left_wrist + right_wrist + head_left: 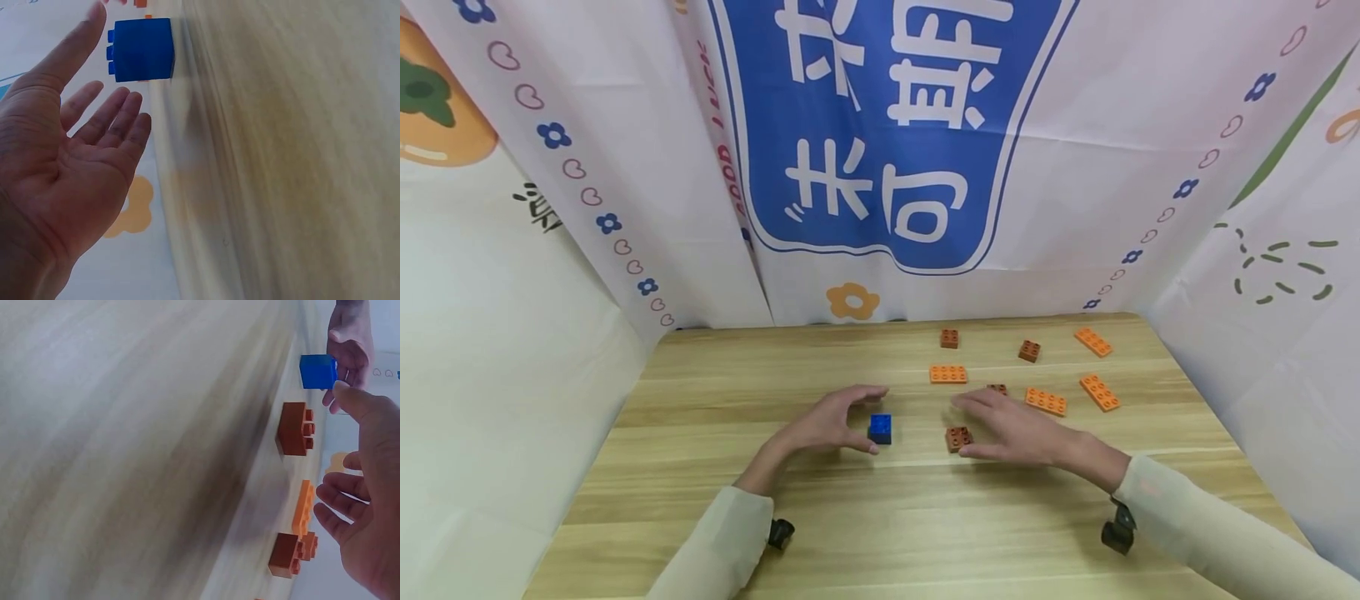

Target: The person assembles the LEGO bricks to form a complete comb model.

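Observation:
A blue toy building brick stands on the table between the thumb and fingers of my left hand, which are spread apart. In the left wrist view a gap shows between that brick and the hand. My right hand hovers by a reddish-brown brick, thumb and fingers parted around its right side without gripping it. The right wrist view has the brown brick standing studs up, apart from the fingers. Another brown brick is partly hidden behind the right hand.
Two more brown bricks, one at the back middle and one further right, lie on the wooden table. Several flat orange bricks are spread over the right rear. Printed white cloth encloses the back and sides.

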The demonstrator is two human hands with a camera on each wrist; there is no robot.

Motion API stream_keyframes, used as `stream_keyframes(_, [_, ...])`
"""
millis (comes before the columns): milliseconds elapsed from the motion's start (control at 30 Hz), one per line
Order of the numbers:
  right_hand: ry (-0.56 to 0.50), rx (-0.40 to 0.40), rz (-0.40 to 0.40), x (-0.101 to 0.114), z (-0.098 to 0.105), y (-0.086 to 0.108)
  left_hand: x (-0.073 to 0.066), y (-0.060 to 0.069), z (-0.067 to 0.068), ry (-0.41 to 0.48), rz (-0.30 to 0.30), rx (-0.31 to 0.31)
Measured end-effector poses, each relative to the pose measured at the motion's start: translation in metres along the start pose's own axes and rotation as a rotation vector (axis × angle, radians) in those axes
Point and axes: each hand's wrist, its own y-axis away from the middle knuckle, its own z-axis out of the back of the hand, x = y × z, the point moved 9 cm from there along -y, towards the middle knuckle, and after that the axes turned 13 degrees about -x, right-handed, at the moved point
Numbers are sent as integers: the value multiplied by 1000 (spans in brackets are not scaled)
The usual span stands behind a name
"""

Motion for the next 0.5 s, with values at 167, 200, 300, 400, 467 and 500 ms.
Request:
stream_keyframes(167, [-13, -23, 31, 2, -6, 2, 2, -2, -2, 34, 14, -3])
stream_keyframes(200, [-18, -28, 35, 2, -7, 2, 2, -3, -3, 36, 14, -4])
stream_keyframes(300, [-29, -38, 43, 1, -12, 3, 3, -4, -3, 36, 13, 0])
stream_keyframes(400, [-43, -40, 45, -1, -18, 3, 4, -4, -6, 41, 9, 18])
stream_keyframes(467, [-48, -45, 55, -2, -20, 3, 6, -4, -7, 40, 14, 26])
stream_keyframes(500, [-50, -52, 65, -2, -20, 4, 7, -5, -7, 38, 19, 27])
